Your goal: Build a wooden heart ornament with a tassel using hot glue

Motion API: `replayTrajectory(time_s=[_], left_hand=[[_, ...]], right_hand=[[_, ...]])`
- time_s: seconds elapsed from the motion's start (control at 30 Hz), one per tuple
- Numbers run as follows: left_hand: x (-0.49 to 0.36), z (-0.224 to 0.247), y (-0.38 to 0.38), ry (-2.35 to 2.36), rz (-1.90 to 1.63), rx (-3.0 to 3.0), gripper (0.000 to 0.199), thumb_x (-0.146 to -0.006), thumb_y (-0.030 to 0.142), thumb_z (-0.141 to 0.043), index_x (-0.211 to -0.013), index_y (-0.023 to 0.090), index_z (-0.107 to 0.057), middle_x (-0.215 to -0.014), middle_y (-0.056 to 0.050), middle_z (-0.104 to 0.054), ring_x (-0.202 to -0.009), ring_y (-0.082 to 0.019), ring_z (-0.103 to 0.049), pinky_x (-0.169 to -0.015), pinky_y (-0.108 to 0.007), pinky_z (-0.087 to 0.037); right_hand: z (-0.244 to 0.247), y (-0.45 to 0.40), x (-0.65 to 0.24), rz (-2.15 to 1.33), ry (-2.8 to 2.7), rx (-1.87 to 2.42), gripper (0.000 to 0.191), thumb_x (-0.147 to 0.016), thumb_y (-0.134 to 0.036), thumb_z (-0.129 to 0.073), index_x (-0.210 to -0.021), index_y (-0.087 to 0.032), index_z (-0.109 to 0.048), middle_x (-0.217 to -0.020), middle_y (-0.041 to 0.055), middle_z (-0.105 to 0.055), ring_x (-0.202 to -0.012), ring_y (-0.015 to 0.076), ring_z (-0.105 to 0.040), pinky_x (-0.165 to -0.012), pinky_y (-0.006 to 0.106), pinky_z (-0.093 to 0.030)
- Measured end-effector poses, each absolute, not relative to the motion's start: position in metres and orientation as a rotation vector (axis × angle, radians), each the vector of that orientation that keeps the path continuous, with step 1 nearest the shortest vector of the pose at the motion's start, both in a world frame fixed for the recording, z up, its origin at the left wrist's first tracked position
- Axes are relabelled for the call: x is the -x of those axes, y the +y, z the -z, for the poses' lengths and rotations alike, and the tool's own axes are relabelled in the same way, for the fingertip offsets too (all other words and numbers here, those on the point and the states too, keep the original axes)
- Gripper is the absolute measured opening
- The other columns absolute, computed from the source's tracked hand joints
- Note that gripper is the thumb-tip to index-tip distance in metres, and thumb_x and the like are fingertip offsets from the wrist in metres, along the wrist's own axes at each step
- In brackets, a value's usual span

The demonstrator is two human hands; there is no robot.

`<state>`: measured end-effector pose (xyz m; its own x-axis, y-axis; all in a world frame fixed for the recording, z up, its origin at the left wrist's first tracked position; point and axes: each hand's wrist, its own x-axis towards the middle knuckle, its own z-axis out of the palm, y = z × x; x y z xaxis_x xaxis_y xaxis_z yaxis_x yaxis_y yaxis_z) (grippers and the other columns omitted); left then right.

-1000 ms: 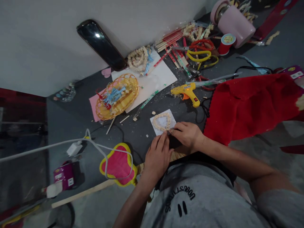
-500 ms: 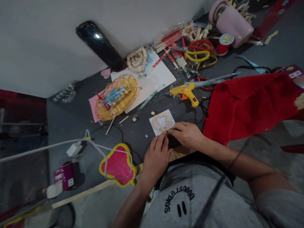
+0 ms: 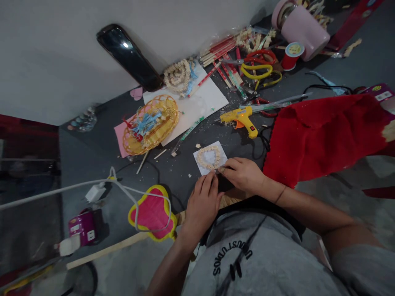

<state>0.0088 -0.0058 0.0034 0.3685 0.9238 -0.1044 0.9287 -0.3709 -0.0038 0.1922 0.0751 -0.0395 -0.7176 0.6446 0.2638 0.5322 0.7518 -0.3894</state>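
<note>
A small white square card [image 3: 197, 157] lies on the dark tabletop. On it, small pale wooden-looking pieces form a closed ring [image 3: 218, 153], roughly heart-shaped. My left hand [image 3: 203, 199] is curled at the near edge of the card, fingers together and tips by the ring's bottom. From the right, my right hand [image 3: 242, 174] meets it there, thumb and forefinger pinched close to the ring's lower right. What either hand's fingertips hold is too small to make out.
A yellow glue gun [image 3: 243, 119] lies beyond my right hand, beside a red cloth [image 3: 321, 139]. A wicker basket [image 3: 168, 129], a phone [image 3: 126, 55], scissors [image 3: 256, 72], a thread spool [image 3: 290, 61] and a pink bottle [image 3: 304, 35] stand farther back. A pink-and-yellow fan [image 3: 152, 211] lies left.
Both hands stay at the card's near edge with hardly any movement. The whole view has shifted very slightly. A shadow line across the shirt and right forearm has moved.
</note>
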Motion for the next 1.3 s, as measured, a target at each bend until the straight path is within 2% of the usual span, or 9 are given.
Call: replayTrajectory(time_s=[0.33, 0.5, 0.9, 1.3], left_hand=[[-0.0059, 0.0012, -0.0075, 1.721, 0.079, -2.528, 0.043, -0.094, 0.028, -0.054, -0.133, 0.01, -0.056, -0.139, -0.018, -0.055, -0.123, -0.031, -0.053, -0.103, -0.046, -0.05], [-0.0052, 0.0001, -0.0057, 1.712, 0.066, -2.527, 0.044, -0.092, 0.027, -0.058, -0.131, 0.008, -0.057, -0.141, -0.018, -0.054, -0.124, -0.031, -0.053, -0.103, -0.042, -0.051], [-0.0055, -0.0002, -0.0062, 1.716, 0.081, -2.549, 0.043, -0.094, 0.029, -0.057, -0.13, 0.007, -0.058, -0.142, -0.018, -0.055, -0.121, -0.031, -0.053, -0.103, -0.044, -0.049], [-0.0028, 0.003, -0.006, 1.707, 0.058, -2.544, 0.041, -0.095, 0.032, -0.056, -0.13, 0.01, -0.059, -0.143, -0.016, -0.055, -0.124, -0.03, -0.053, -0.104, -0.042, -0.049]], right_hand=[[0.0458, 0.0739, -0.1904, -0.413, -2.576, 0.919, 0.025, -0.099, -0.026, -0.05, -0.115, -0.018, -0.068, -0.098, 0.0076, -0.066, -0.081, 0.0179, -0.056, -0.07, 0.031, -0.042], [0.0431, 0.0741, -0.1907, -0.404, -2.625, 0.922, 0.025, -0.099, -0.025, -0.049, -0.115, -0.018, -0.067, -0.097, 0.0073, -0.066, -0.084, 0.0186, -0.057, -0.071, 0.03, -0.042], [0.0439, 0.0744, -0.1915, -0.416, -2.556, 0.912, 0.025, -0.099, -0.022, -0.049, -0.114, -0.018, -0.068, -0.097, 0.0072, -0.066, -0.082, 0.0179, -0.056, -0.072, 0.031, -0.044], [0.0404, 0.0755, -0.1915, -0.329, -2.542, 0.911, 0.024, -0.097, -0.02, -0.052, -0.114, -0.017, -0.069, -0.096, 0.0072, -0.068, -0.081, 0.0183, -0.058, -0.072, 0.031, -0.045]])
